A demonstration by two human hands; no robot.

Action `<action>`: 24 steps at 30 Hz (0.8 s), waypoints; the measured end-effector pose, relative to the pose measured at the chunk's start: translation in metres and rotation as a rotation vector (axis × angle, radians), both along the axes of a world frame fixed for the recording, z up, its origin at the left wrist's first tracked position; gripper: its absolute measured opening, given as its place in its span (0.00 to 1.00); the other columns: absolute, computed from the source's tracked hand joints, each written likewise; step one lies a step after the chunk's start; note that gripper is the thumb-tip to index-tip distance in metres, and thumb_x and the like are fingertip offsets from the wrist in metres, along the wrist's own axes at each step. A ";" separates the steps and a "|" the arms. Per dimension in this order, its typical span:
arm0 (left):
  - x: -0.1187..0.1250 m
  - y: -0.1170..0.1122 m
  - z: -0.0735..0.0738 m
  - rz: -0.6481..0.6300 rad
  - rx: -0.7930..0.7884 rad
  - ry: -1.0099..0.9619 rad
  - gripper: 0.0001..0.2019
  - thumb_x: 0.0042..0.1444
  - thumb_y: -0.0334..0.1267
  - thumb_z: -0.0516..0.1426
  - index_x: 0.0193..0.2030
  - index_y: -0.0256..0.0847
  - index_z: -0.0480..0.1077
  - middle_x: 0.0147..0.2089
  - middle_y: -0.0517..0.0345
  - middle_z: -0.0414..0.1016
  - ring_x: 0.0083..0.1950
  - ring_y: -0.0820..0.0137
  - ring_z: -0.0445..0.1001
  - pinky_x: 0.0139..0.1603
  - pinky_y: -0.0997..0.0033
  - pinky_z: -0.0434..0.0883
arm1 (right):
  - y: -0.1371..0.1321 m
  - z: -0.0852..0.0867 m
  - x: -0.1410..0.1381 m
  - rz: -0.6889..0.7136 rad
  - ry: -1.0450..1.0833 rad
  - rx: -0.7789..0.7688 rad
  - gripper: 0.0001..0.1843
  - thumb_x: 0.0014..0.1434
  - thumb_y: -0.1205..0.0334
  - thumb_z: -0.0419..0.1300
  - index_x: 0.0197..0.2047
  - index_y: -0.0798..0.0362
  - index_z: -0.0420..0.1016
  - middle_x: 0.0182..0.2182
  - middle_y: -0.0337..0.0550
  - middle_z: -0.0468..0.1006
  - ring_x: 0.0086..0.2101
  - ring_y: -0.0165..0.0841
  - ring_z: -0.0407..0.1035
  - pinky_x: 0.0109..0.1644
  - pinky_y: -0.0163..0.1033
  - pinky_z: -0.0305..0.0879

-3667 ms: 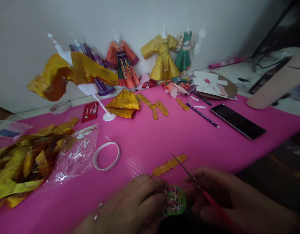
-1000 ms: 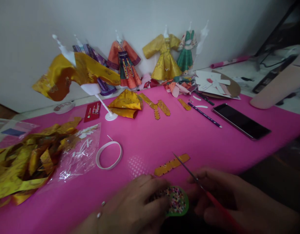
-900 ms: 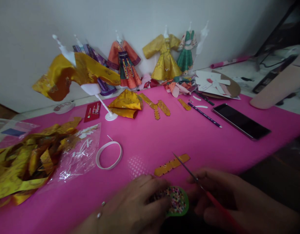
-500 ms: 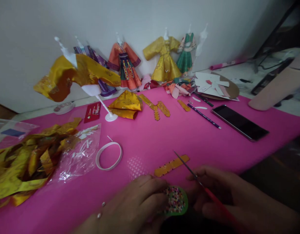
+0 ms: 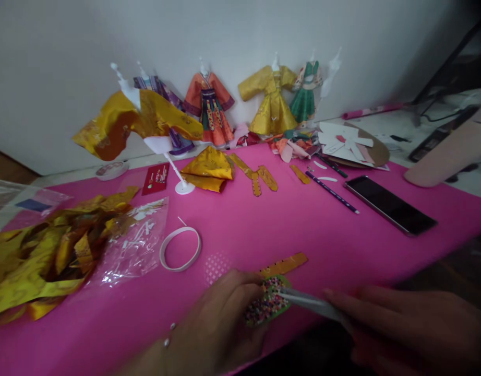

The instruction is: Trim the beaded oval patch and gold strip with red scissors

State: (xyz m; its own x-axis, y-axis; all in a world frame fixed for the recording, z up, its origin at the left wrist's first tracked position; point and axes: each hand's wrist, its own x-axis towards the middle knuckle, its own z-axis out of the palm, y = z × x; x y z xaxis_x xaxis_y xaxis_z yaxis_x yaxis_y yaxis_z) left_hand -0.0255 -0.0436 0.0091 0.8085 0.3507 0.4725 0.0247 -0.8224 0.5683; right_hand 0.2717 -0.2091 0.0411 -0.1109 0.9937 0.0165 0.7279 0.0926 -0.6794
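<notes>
My left hand [image 5: 217, 318] is closed around a small green-rimmed tray of tiny multicoloured beads or gems [image 5: 267, 305], tilted toward my right. In my right hand [image 5: 412, 318], blurred by motion, is a pair of tweezers [image 5: 316, 304] with a red grip. The pale tips touch or hover over the beads; I cannot tell which. Just beyond the tray lies a yellow-gold strip [image 5: 289, 263] with small dark dots along its edge, its left end partly covered by my left hand and the tray.
Gold fabric scraps [image 5: 60, 256] and a plastic bag [image 5: 134, 250] lie left, near a white tape ring [image 5: 180, 249]. Dressed doll forms [image 5: 209, 109] stand along the wall. A phone [image 5: 389, 204] and a purple pencil [image 5: 332, 192] rest at right on the pink tabletop [image 5: 240, 219].
The tweezer tips have come down from above the gold strip to the beads. My left hand has raised and tilted the tray, now covering the strip's near end. The view has shifted slightly.
</notes>
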 end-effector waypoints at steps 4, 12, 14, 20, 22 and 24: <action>0.001 -0.003 -0.001 -0.009 0.021 -0.007 0.15 0.71 0.30 0.62 0.62 0.40 0.68 0.53 0.43 0.83 0.50 0.60 0.85 0.47 0.61 0.87 | -0.002 -0.012 -0.008 0.168 -0.427 0.242 0.32 0.64 0.70 0.60 0.69 0.37 0.75 0.32 0.32 0.83 0.21 0.33 0.74 0.20 0.46 0.52; 0.000 -0.007 -0.005 0.000 0.022 0.029 0.19 0.69 0.29 0.63 0.63 0.42 0.66 0.56 0.41 0.84 0.53 0.57 0.86 0.51 0.59 0.88 | 0.005 -0.017 -0.028 0.135 -0.605 0.443 0.23 0.72 0.71 0.44 0.60 0.45 0.73 0.27 0.29 0.77 0.17 0.31 0.69 0.18 0.48 0.48; 0.000 -0.007 -0.006 0.011 0.036 0.033 0.19 0.69 0.29 0.63 0.63 0.42 0.66 0.56 0.41 0.85 0.52 0.57 0.87 0.49 0.58 0.88 | 0.006 -0.015 -0.029 0.140 -0.630 0.439 0.22 0.76 0.69 0.42 0.62 0.46 0.72 0.27 0.29 0.77 0.17 0.30 0.70 0.18 0.47 0.49; 0.003 -0.009 -0.001 0.044 0.070 0.046 0.17 0.70 0.30 0.62 0.63 0.43 0.66 0.54 0.43 0.85 0.50 0.57 0.87 0.47 0.58 0.89 | 0.004 -0.014 -0.032 0.116 -0.662 0.473 0.23 0.78 0.69 0.40 0.62 0.46 0.72 0.25 0.28 0.76 0.16 0.30 0.69 0.18 0.47 0.49; 0.004 -0.009 0.001 0.067 0.093 0.035 0.15 0.71 0.31 0.61 0.61 0.43 0.66 0.53 0.44 0.86 0.49 0.58 0.88 0.46 0.60 0.89 | 0.003 -0.016 -0.032 0.116 -0.658 0.483 0.23 0.77 0.69 0.41 0.63 0.46 0.72 0.25 0.29 0.76 0.15 0.30 0.69 0.17 0.47 0.49; 0.004 -0.009 0.003 0.078 0.108 0.031 0.14 0.72 0.32 0.60 0.61 0.43 0.66 0.52 0.45 0.86 0.48 0.59 0.88 0.45 0.62 0.88 | 0.003 -0.019 -0.032 0.110 -0.662 0.483 0.23 0.77 0.68 0.43 0.64 0.46 0.72 0.25 0.29 0.76 0.16 0.30 0.68 0.18 0.46 0.49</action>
State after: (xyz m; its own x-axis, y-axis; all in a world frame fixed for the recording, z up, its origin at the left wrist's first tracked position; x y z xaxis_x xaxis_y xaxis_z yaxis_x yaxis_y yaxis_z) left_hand -0.0214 -0.0527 0.0120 0.7957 0.3611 0.4863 0.1066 -0.8738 0.4745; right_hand 0.2398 -0.2064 0.0225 -0.3438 0.8768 0.3361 0.9333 0.3586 0.0192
